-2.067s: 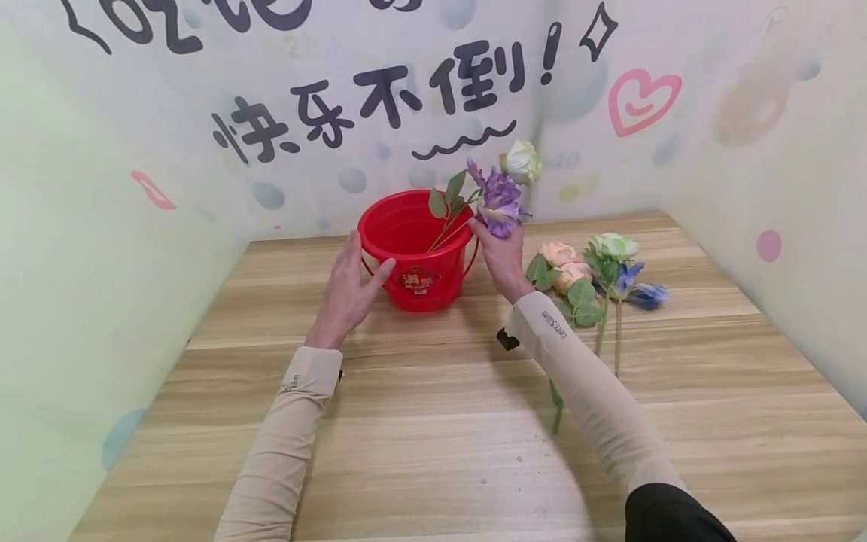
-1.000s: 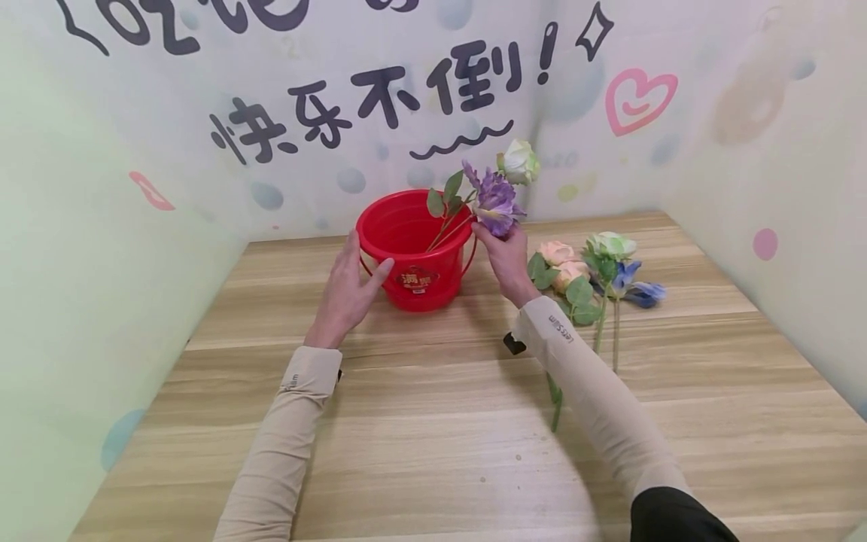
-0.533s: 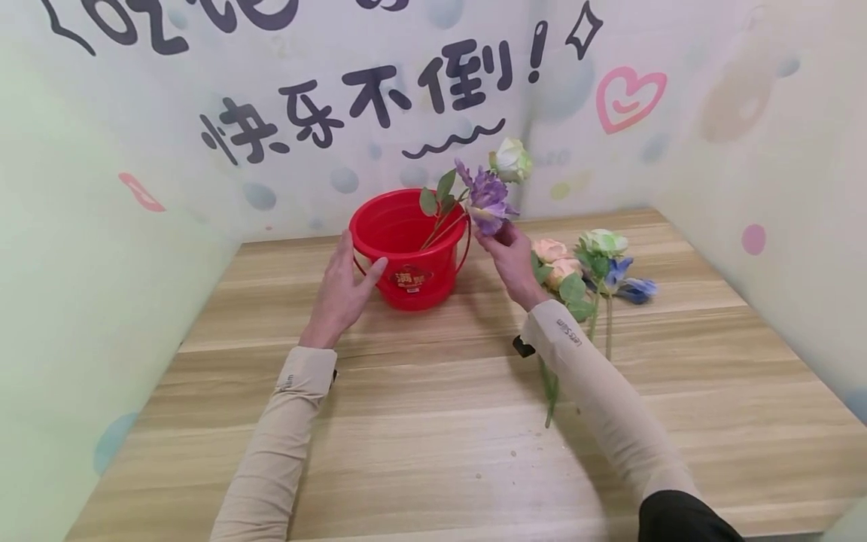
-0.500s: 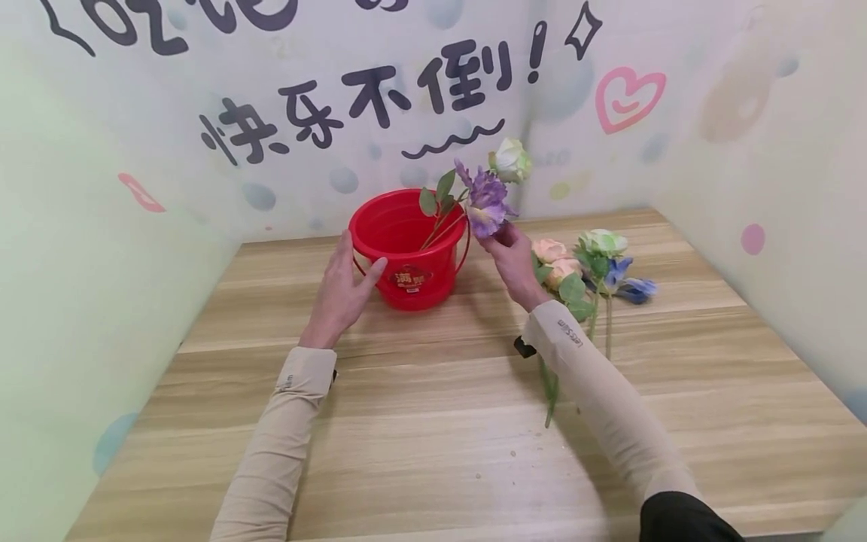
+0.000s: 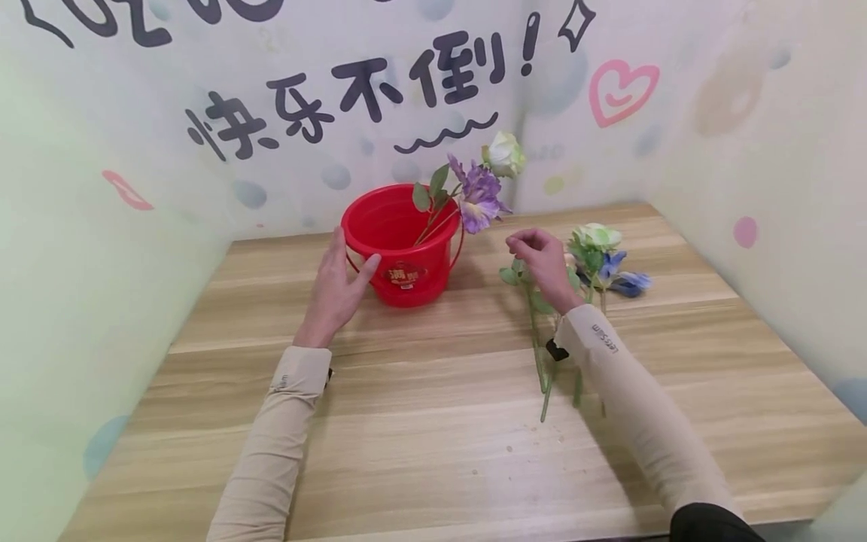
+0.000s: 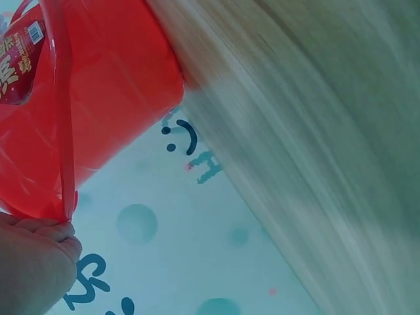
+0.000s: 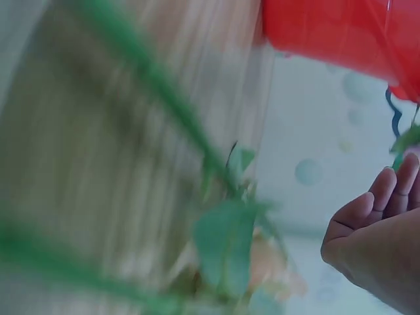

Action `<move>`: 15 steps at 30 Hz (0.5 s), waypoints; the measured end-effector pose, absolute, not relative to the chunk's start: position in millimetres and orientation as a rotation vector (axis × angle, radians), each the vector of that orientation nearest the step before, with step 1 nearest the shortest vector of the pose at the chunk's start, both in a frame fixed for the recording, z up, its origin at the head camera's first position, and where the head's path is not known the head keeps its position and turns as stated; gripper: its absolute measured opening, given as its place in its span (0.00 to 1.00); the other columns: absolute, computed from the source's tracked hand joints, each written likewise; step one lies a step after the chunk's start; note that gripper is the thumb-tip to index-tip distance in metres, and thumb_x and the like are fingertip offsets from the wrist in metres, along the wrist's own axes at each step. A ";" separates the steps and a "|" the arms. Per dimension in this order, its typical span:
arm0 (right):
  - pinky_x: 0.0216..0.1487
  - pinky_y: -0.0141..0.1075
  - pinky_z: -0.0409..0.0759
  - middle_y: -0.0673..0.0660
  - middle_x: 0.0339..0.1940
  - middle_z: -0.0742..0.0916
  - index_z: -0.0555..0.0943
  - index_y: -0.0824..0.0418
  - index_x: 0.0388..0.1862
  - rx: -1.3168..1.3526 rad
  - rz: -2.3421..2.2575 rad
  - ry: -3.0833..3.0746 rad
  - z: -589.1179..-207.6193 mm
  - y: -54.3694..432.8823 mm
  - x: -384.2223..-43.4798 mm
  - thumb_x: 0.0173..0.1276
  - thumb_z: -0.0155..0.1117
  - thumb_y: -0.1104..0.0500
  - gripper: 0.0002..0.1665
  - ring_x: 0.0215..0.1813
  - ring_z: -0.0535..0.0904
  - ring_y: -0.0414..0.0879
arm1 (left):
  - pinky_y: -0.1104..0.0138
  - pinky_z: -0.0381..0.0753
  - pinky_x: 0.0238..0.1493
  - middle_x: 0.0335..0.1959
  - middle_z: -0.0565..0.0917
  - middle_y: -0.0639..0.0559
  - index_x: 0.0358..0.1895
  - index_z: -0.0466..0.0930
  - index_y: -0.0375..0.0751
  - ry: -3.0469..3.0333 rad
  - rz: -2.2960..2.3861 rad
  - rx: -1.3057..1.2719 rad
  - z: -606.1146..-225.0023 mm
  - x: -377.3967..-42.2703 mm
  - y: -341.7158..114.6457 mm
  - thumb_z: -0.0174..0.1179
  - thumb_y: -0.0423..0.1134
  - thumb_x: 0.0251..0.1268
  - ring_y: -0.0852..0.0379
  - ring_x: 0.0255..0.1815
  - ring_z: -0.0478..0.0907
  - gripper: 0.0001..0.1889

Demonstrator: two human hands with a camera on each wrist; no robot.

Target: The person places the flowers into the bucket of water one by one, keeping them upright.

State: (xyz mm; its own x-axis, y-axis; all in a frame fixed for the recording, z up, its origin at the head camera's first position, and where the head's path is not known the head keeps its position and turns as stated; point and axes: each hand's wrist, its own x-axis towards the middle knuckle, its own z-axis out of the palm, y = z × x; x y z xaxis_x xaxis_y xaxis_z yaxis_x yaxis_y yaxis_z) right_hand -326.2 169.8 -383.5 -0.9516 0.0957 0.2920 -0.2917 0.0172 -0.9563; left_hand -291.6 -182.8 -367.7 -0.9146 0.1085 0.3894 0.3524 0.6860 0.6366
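A red bucket [image 5: 401, 278] stands upright at the back of the wooden table. My left hand [image 5: 332, 297] rests against its left side, thumb apart and fingers mostly straight; in the left wrist view, those fingers touch it by the rim and handle. A purple flower [image 5: 478, 197] and a white rose [image 5: 504, 155] lean out over the bucket's right rim, stems inside. Right of the bucket hangs my right hand [image 5: 545, 263], fingers loosely bent, with nothing between them. It is above the pink roses [image 7: 266, 262], which it mostly covers in the head view.
Beside the right hand lie a pale green-white rose [image 5: 597, 237] and a blue flower [image 5: 626, 281]. Green stems [image 5: 538, 354] stretch toward the table's front. Printed fabric walls [image 5: 271, 188] border the table at the back and sides.
My right hand has let go of the purple flower and moved right and down to the flowers on the table. The left hand has stayed at the bucket. The view has shifted slightly.
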 end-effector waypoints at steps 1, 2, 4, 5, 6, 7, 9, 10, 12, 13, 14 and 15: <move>0.42 0.30 0.77 0.45 0.32 0.86 0.83 0.70 0.47 0.191 2.012 -2.032 -383.5 174.7 -324.5 0.75 0.65 0.64 0.09 0.37 0.78 0.40 | 0.43 0.65 0.73 0.85 0.47 0.46 0.86 0.38 0.45 -2.574 -1.073 -0.364 -367.5 -291.4 -182.7 0.52 0.68 0.74 0.45 0.83 0.47 0.51; 0.42 0.31 0.77 0.45 0.32 0.85 0.83 0.70 0.47 0.179 2.004 -2.044 -384.0 179.9 -323.2 0.75 0.65 0.63 0.09 0.37 0.78 0.40 | 0.43 0.65 0.73 0.85 0.47 0.47 0.86 0.38 0.45 -2.574 -1.074 -0.362 -367.4 -291.7 -182.5 0.52 0.68 0.73 0.45 0.83 0.47 0.51; 0.40 0.31 0.77 0.46 0.33 0.85 0.83 0.69 0.48 0.156 2.002 -2.066 -384.5 189.9 -320.1 0.76 0.65 0.61 0.10 0.38 0.77 0.40 | 0.42 0.65 0.73 0.85 0.48 0.47 0.86 0.38 0.45 -2.575 -1.071 -0.362 -367.3 -291.4 -182.2 0.52 0.68 0.73 0.45 0.83 0.47 0.51; 0.39 0.31 0.76 0.46 0.32 0.85 0.82 0.69 0.49 0.144 2.005 -2.072 -384.6 194.5 -318.5 0.76 0.65 0.61 0.11 0.38 0.77 0.41 | 0.42 0.65 0.73 0.85 0.48 0.47 0.86 0.38 0.45 -2.576 -1.073 -0.363 -367.4 -291.4 -182.0 0.52 0.69 0.73 0.45 0.83 0.48 0.51; 0.39 0.31 0.76 0.46 0.33 0.85 0.82 0.69 0.49 0.137 2.008 -2.079 -384.9 198.8 -317.1 0.76 0.65 0.60 0.11 0.39 0.77 0.42 | 0.42 0.65 0.73 0.85 0.48 0.47 0.86 0.38 0.46 -2.575 -1.076 -0.364 -367.3 -291.0 -181.6 0.52 0.69 0.73 0.45 0.83 0.47 0.51; 0.39 0.31 0.76 0.46 0.33 0.85 0.82 0.68 0.48 0.125 2.002 -2.088 -385.2 202.4 -315.7 0.76 0.65 0.59 0.11 0.39 0.78 0.43 | 0.42 0.65 0.73 0.85 0.48 0.47 0.86 0.38 0.45 -2.572 -1.081 -0.366 -367.2 -290.8 -181.4 0.52 0.68 0.73 0.44 0.83 0.47 0.51; 0.40 0.32 0.77 0.46 0.34 0.85 0.83 0.66 0.48 0.103 2.005 -2.098 -385.6 208.8 -313.3 0.77 0.65 0.58 0.10 0.40 0.79 0.45 | 0.42 0.66 0.73 0.85 0.48 0.47 0.86 0.38 0.46 -2.566 -1.093 -0.373 -367.3 -290.5 -181.3 0.53 0.68 0.73 0.45 0.83 0.48 0.51; 0.40 0.32 0.77 0.45 0.33 0.85 0.83 0.64 0.46 0.093 1.998 -2.098 -386.3 211.4 -313.0 0.77 0.65 0.58 0.09 0.40 0.79 0.46 | 0.42 0.66 0.72 0.85 0.48 0.47 0.86 0.38 0.46 -2.564 -1.101 -0.374 -367.7 -290.9 -181.5 0.53 0.68 0.73 0.45 0.83 0.47 0.52; 0.42 0.33 0.78 0.46 0.34 0.86 0.83 0.65 0.45 0.074 1.997 -2.099 -386.6 215.8 -311.8 0.77 0.65 0.59 0.09 0.40 0.79 0.47 | 0.42 0.67 0.72 0.85 0.47 0.48 0.86 0.37 0.47 -2.560 -1.111 -0.375 -368.1 -291.5 -182.0 0.53 0.68 0.73 0.45 0.83 0.47 0.52; 0.42 0.33 0.78 0.47 0.34 0.86 0.83 0.66 0.45 0.067 1.998 -2.095 -386.9 218.0 -311.3 0.76 0.65 0.59 0.09 0.40 0.79 0.46 | 0.42 0.67 0.72 0.85 0.47 0.48 0.86 0.37 0.47 -2.559 -1.115 -0.375 -368.4 -292.2 -182.5 0.53 0.68 0.72 0.45 0.83 0.47 0.52; 0.43 0.33 0.78 0.47 0.33 0.85 0.83 0.66 0.45 0.053 1.992 -2.100 -386.7 220.2 -310.3 0.76 0.65 0.59 0.09 0.40 0.80 0.46 | 0.42 0.68 0.71 0.86 0.47 0.49 0.86 0.37 0.48 -2.561 -1.120 -0.372 -368.6 -292.4 -182.7 0.54 0.68 0.72 0.45 0.83 0.47 0.52; 0.43 0.33 0.79 0.48 0.33 0.86 0.83 0.65 0.45 0.034 1.986 -2.105 -386.6 222.7 -309.3 0.76 0.66 0.59 0.09 0.39 0.80 0.45 | 0.41 0.68 0.71 0.86 0.47 0.49 0.86 0.36 0.48 -2.564 -1.121 -0.369 -368.6 -292.5 -182.8 0.54 0.69 0.72 0.45 0.83 0.47 0.52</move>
State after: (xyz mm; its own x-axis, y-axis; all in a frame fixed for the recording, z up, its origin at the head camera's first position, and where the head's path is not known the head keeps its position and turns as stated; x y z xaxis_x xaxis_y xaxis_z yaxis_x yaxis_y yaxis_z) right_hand -309.3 222.7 -386.6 -0.9692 0.1512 0.1943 -0.1851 0.0727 -0.9800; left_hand -292.5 -182.8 -368.6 -0.9162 0.1067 0.3863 0.3561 0.6589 0.6626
